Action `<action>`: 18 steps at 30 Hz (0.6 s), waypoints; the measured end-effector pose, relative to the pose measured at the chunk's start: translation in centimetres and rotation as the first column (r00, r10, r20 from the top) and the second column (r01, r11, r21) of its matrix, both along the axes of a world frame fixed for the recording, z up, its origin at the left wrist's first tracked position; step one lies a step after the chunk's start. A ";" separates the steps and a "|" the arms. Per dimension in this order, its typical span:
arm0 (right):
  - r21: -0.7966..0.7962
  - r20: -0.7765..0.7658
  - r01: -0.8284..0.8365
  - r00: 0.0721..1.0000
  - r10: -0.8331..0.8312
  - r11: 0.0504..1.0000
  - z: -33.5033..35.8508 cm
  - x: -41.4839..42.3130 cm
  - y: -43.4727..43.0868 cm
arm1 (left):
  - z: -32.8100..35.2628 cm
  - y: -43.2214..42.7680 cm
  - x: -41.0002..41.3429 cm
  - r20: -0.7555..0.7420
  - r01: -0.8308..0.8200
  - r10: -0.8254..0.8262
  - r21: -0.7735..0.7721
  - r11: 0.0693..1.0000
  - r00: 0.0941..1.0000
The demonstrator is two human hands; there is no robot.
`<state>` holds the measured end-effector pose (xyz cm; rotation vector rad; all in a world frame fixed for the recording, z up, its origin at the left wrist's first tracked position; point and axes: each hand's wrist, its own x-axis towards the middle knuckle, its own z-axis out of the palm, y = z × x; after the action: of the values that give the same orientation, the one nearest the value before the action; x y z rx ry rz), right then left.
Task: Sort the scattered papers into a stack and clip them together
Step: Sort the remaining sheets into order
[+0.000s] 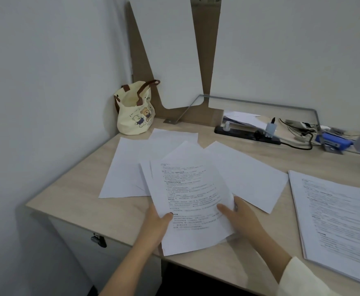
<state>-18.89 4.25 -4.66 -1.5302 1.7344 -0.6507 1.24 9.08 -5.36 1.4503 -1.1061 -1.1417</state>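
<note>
- Nearest, the left hand [156,226] and right hand [242,217] hold a gathered sheaf [193,201] just above the worktop [72,201]; fingers of both are clamped on its lower edges, thumbs on top.
- The sheaf's long axis runs from 6 toward 12 o'clock, tilted slightly left.
- Loose sheets lie beyond: one [124,167] at 10 o'clock, nearer the left hand; one [253,176] at 2 o'clock, nearer the right.
- A separate printed pile [337,221] sits at 3 o'clock.
- No clip is identifiable.
</note>
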 end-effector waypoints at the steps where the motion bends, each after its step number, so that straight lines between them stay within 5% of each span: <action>1: 0.003 -0.022 -0.016 1.000 0.016 1.000 0.0 -0.1 -0.1 | 0.0 0.0 0.0 0.016 0.007 -0.007 0.003 1.000 1.000; 5: -0.037 0.017 0.011 1.000 -0.010 0.999 0.4 -0.4 -0.4 | 0.5 0.3 0.3 0.032 -0.046 0.047 -0.038 0.998 0.998; 12: -0.010 0.465 0.044 0.885 -0.034 0.999 3.5 -1.6 -0.7 | 3.4 0.9 1.0 -0.067 -0.020 0.008 -0.186 0.982 0.998; 18: -0.275 0.605 0.056 0.786 0.128 0.960 8.0 -2.8 0.8 | 6.7 -0.1 0.7 -0.101 -0.057 0.023 -0.344 0.937 0.995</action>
<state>-21.72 5.01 3.31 -1.3093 1.1333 -1.2632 1.92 9.01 1.29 1.1269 -1.1396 -0.9221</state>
